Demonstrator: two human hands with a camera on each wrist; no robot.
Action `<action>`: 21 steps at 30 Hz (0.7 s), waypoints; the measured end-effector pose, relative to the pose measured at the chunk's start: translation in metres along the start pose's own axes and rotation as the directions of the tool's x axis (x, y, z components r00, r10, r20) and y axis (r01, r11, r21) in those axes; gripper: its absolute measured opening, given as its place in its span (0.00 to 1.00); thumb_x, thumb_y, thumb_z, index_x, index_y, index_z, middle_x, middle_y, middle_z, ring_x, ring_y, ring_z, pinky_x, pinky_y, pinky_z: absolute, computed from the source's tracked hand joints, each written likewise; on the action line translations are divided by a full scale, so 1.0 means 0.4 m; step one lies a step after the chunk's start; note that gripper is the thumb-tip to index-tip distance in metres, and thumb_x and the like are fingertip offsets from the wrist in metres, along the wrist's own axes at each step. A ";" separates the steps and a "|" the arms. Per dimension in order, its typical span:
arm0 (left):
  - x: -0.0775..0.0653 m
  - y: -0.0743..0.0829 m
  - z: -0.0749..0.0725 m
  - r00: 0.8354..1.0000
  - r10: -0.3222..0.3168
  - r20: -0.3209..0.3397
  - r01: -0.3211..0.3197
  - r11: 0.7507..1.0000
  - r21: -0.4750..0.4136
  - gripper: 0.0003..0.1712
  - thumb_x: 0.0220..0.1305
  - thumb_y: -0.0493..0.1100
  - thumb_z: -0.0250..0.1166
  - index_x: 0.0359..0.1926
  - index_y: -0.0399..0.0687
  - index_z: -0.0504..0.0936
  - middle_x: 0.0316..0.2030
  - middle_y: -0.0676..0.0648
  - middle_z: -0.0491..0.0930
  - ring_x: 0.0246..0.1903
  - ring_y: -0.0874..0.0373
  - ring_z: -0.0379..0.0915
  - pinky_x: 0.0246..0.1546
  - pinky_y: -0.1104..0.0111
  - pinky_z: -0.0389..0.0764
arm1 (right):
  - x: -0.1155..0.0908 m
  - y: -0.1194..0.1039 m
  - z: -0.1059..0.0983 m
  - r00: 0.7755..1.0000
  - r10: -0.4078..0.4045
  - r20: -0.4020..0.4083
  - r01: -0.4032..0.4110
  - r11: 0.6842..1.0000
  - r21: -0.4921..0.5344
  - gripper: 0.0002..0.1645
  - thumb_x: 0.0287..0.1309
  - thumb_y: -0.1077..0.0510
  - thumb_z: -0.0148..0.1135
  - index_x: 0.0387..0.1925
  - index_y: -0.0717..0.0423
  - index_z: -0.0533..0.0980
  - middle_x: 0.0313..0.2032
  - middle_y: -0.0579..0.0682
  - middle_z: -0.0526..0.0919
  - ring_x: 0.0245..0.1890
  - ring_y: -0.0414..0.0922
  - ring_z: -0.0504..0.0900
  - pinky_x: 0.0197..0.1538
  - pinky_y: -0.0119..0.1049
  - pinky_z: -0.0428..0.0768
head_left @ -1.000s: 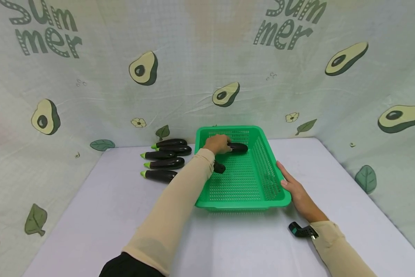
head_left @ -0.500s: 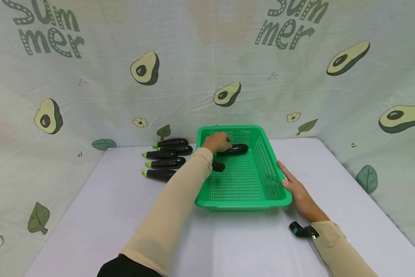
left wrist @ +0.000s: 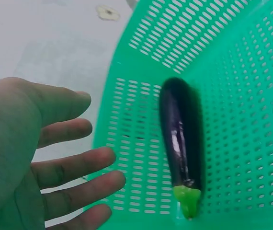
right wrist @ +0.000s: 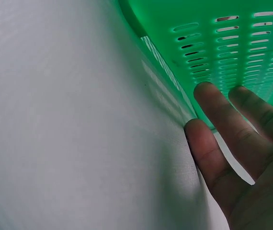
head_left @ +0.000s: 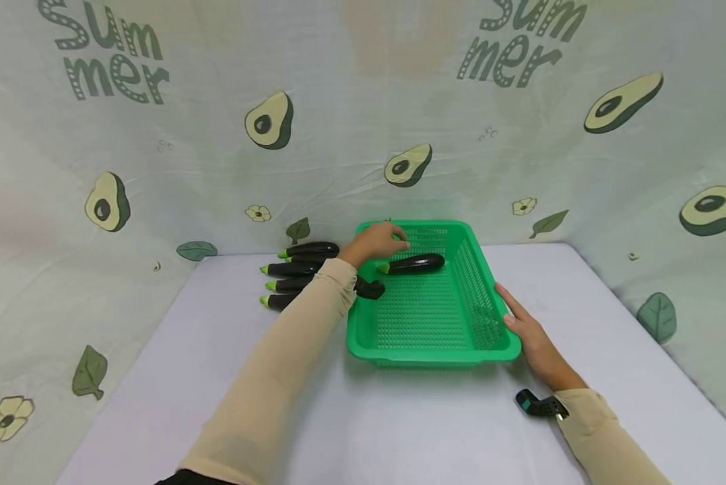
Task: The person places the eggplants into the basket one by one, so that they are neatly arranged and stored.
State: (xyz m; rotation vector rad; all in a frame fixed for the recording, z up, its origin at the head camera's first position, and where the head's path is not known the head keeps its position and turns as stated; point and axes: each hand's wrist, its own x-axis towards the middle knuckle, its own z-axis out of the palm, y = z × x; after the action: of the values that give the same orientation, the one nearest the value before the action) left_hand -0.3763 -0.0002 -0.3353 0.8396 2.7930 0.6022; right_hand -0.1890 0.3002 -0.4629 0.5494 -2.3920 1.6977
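One dark purple eggplant (head_left: 416,263) with a green cap lies inside the green perforated basket (head_left: 436,357), toward its far side. Over the basket's far left rim hovers my left hand (head_left: 376,242), holding nothing. In the left wrist view, the left hand's spread fingers (left wrist: 74,167) are apart from the eggplant beside them. My right hand (head_left: 534,345) rests against the basket's right side. Fairly straight fingers (right wrist: 227,124) touch the outer wall close to the tabletop in the right wrist view.
Several more eggplants (head_left: 290,269) lie in a loose row on the white table (head_left: 423,424), left of the basket, with the left forearm partly covering them. A cloth backdrop (head_left: 339,135) with avocado prints stands behind and at the sides.
My left hand has let go of the eggplant in the basket and drawn up and back toward the left rim. The right hand stays at the basket's right side.
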 end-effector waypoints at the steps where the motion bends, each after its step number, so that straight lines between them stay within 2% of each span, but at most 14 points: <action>1: -0.007 -0.001 -0.003 1.000 0.009 -0.003 -0.009 1.000 -0.012 0.25 0.76 0.55 0.55 0.66 0.49 0.77 0.65 0.47 0.73 0.63 0.50 0.70 0.59 0.56 0.73 | -0.001 0.000 0.000 1.000 0.003 0.001 -0.003 1.000 -0.001 0.33 0.79 0.57 0.37 0.80 0.44 0.47 0.79 0.56 0.44 0.72 0.30 0.47 0.62 0.16 0.51; 6: -0.046 -0.011 -0.014 0.997 0.053 -0.056 -0.058 0.993 -0.107 0.23 0.76 0.55 0.56 0.64 0.51 0.78 0.60 0.47 0.77 0.56 0.53 0.75 0.52 0.59 0.77 | -0.004 0.003 -0.003 0.999 0.033 0.003 -0.033 0.999 -0.005 0.33 0.80 0.54 0.36 0.80 0.41 0.47 0.79 0.53 0.43 0.73 0.32 0.45 0.62 0.17 0.51; 9: -0.072 -0.019 -0.017 0.993 0.061 -0.102 -0.076 0.985 -0.154 0.22 0.76 0.54 0.57 0.63 0.51 0.79 0.58 0.47 0.78 0.54 0.53 0.76 0.51 0.58 0.78 | -0.003 0.003 -0.003 0.999 0.053 0.007 -0.053 0.999 -0.012 0.33 0.80 0.53 0.36 0.80 0.39 0.46 0.79 0.51 0.43 0.75 0.39 0.42 0.64 0.22 0.50; 17: -0.137 -0.040 -0.004 0.969 0.051 -0.242 -0.088 0.986 -0.142 0.21 0.76 0.56 0.56 0.63 0.58 0.79 0.55 0.50 0.81 0.53 0.54 0.77 0.49 0.56 0.78 | -0.006 0.003 -0.002 0.999 0.035 0.009 -0.035 0.999 -0.004 0.33 0.80 0.54 0.36 0.81 0.40 0.46 0.79 0.51 0.43 0.73 0.32 0.44 0.63 0.20 0.50; 21: -0.172 -0.051 -0.001 0.950 0.047 -0.309 -0.115 0.971 -0.208 0.20 0.76 0.54 0.57 0.62 0.56 0.80 0.55 0.51 0.81 0.54 0.54 0.77 0.51 0.55 0.78 | -0.005 0.002 0.004 0.999 0.048 0.016 -0.048 0.999 0.007 0.33 0.80 0.53 0.35 0.80 0.39 0.46 0.79 0.49 0.42 0.74 0.32 0.42 0.65 0.24 0.48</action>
State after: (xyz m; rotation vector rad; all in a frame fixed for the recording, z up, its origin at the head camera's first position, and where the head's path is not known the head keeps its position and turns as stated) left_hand -0.3296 -0.0541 -0.3408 0.8841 2.8847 1.1247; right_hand -0.1873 0.2996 -0.4648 0.5121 -2.4306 1.7281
